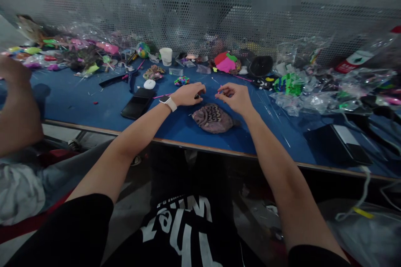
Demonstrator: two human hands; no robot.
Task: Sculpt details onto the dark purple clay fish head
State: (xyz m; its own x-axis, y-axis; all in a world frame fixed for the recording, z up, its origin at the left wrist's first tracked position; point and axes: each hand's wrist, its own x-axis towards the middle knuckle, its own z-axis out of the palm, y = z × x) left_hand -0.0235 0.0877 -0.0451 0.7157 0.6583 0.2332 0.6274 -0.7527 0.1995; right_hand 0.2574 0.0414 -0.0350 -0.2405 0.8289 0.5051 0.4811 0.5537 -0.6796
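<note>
A fish-shaped clay piece (213, 119), brownish purple with wavy ridges on its body, lies flat on the blue tabletop close to the front edge. Just behind its left end is my left hand (188, 94), fingers curled toward the thumb around something small and dark that I cannot make out. My right hand (235, 97) hovers behind the fish's right side with thumb and fingertips pinched together. A bit of pink shows at those fingertips, too small to tell its kind. Neither hand touches the fish. A multicoloured clay lump (181, 80) sits behind my left hand.
A phone (138, 103), a round white lid (149, 84) and a pink stick lie left of my hands. A paper cup (166, 56), bright clay and plastic bags line the perforated metal screen. A dark box (340, 144) stands right. Another person's arm (19, 108) rests at left.
</note>
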